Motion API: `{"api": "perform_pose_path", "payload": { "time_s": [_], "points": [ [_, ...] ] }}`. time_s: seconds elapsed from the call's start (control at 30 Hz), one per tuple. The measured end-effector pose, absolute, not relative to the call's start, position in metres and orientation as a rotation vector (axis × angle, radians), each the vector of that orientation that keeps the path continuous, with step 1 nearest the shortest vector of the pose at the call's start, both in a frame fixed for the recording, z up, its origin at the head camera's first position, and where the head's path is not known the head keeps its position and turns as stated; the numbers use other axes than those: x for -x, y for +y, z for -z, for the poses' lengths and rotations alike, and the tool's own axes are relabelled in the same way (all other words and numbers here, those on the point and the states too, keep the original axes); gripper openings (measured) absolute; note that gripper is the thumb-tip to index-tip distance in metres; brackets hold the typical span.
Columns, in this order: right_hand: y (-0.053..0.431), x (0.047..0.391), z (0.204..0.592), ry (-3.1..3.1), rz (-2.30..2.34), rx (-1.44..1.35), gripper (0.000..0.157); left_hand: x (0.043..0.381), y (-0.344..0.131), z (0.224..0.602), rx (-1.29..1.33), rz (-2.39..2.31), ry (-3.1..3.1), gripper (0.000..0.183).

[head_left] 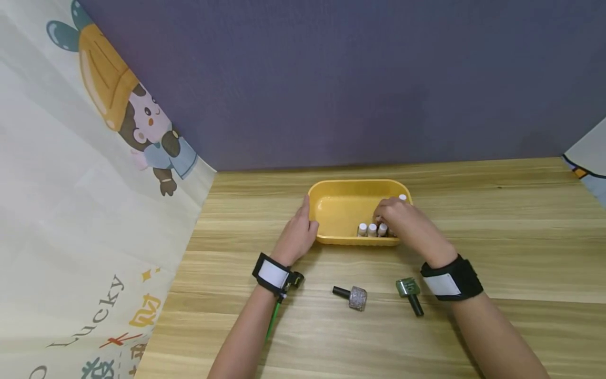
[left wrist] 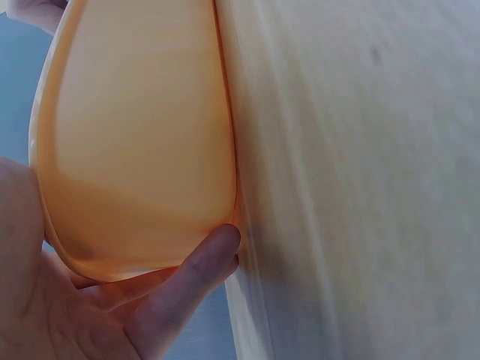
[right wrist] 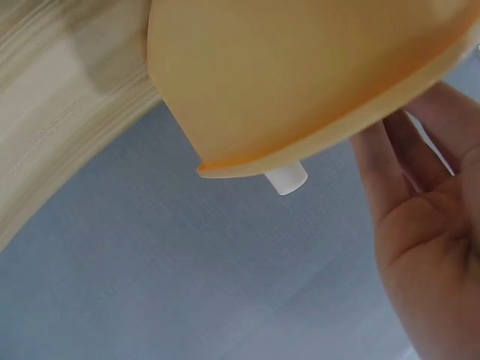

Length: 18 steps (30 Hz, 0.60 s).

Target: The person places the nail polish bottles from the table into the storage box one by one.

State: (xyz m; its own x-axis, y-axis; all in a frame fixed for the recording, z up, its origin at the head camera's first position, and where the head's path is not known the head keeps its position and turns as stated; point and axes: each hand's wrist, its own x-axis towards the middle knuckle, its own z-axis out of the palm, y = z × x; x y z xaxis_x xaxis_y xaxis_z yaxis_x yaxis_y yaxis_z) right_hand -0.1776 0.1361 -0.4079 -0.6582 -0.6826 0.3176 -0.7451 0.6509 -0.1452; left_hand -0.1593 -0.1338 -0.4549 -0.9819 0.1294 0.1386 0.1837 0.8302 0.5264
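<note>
A yellow plastic basket [head_left: 338,210] stands on the table. My left hand [head_left: 295,231] grips its left end; in the left wrist view the fingers [left wrist: 191,281] wrap the corner from outside. My right hand [head_left: 402,218] reaches over the near wall at the right end, fingertips down inside, seeming to pinch a small bottle [head_left: 379,218] that they mostly hide. Along the near wall stand several small white-capped bottles [head_left: 362,230]. Another white cap [head_left: 402,197] shows at the far right corner, and one cap [right wrist: 289,178] pokes above the rim in the right wrist view.
On the table in front of the basket lie a glittery silver nail polish bottle [head_left: 357,298] and a green nail polish bottle [head_left: 408,287], both black-capped. A grey-blue wall [head_left: 355,84] rises behind the table [head_left: 511,237]. A printed white curtain [head_left: 94,221] hangs at the left.
</note>
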Motion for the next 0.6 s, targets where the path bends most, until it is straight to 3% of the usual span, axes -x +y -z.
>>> {"api": "perform_pose_path", "payload": {
  "time_s": [0.6],
  "points": [
    [0.141, 0.178, 0.394, -2.545, -0.358, -1.151, 0.020, 0.166, -0.128, 0.456, 0.229, 0.834, -2.930, 0.067]
  ]
}}
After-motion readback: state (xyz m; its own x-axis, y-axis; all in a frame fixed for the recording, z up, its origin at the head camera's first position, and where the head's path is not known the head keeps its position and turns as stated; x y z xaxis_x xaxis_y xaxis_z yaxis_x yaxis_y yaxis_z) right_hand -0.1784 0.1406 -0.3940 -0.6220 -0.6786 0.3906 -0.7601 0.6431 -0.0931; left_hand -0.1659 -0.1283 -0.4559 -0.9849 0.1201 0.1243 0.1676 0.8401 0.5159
